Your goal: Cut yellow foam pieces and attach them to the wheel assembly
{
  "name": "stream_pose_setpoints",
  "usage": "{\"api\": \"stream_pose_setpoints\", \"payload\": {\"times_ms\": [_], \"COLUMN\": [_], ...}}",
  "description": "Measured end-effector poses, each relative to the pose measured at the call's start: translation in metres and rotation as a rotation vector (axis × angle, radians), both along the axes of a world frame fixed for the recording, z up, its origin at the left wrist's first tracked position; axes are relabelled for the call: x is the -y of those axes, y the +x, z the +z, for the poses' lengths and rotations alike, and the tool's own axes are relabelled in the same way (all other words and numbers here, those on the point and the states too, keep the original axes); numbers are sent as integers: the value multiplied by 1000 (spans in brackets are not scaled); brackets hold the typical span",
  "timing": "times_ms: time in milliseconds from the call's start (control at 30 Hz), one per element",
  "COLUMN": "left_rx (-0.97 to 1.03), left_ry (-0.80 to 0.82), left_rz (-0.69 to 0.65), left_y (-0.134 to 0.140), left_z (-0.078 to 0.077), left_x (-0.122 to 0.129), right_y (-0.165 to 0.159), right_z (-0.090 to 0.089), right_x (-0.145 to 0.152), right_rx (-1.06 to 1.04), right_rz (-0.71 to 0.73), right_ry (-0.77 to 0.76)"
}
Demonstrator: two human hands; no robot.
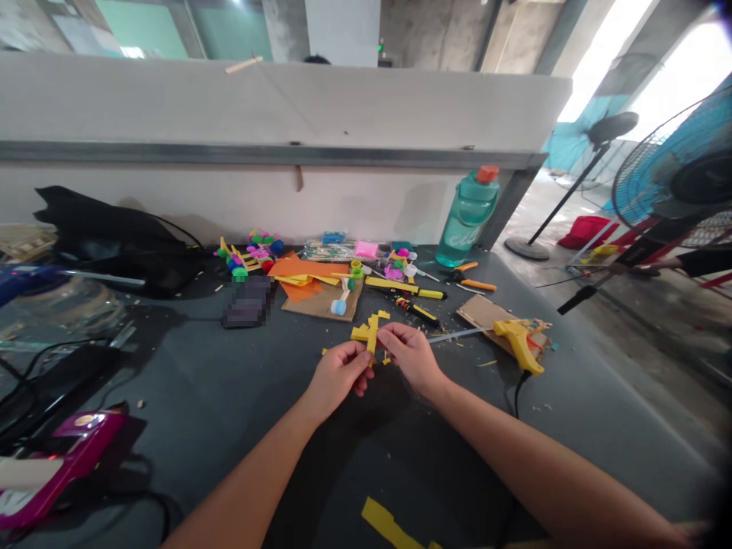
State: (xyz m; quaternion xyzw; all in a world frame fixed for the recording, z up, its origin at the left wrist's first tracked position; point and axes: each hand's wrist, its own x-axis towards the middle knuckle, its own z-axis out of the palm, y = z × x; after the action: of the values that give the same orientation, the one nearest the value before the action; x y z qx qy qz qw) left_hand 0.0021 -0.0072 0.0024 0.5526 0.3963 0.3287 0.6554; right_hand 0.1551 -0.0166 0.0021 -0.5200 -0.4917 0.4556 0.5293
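A narrow yellow strip, paper or thin foam, stands upright between my hands in the middle of the table. My left hand pinches its lower end between thumb and fingers. At its right edge, the fingertips of my right hand are closed on it. More small yellow pieces lie just behind the strip, and scraps surround my hands. A larger yellow cut-off rests at the near edge. To the right, a yellow glue gun with a glue stick in its back sits by cardboard.
Orange sheets on cardboard, a utility knife, orange-handled pliers and pompom pieces lie behind my hands. A teal bottle stands at the back. Left are a dark bag and a magenta device. Fans stand right.
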Motion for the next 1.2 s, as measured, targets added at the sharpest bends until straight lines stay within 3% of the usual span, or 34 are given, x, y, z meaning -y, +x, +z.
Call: {"api": "stream_pose_setpoints", "payload": {"times_ms": [200, 367, 633, 867, 1200], "left_rx": [-11, -29, -129, -124, -107], "left_ry": [30, 26, 101, 132, 120], "left_rz": [69, 48, 11, 59, 74], "left_y": [-2, -1, -1, -4, -4], "left_z": [1, -1, -6, -2, -2], "left_x": [-2, -2, 0, -2, -3], "right_y": [-3, -5, 5, 11, 4], "right_z": [0, 3, -4, -2, -5], "right_x": [1, 3, -7, -12, -6], "right_rx": [-62, -28, -182, -225, -196], "right_rz": [101, 101, -116, -246, -96], "right_ry": [-14, -34, -64, -17, -24]}}
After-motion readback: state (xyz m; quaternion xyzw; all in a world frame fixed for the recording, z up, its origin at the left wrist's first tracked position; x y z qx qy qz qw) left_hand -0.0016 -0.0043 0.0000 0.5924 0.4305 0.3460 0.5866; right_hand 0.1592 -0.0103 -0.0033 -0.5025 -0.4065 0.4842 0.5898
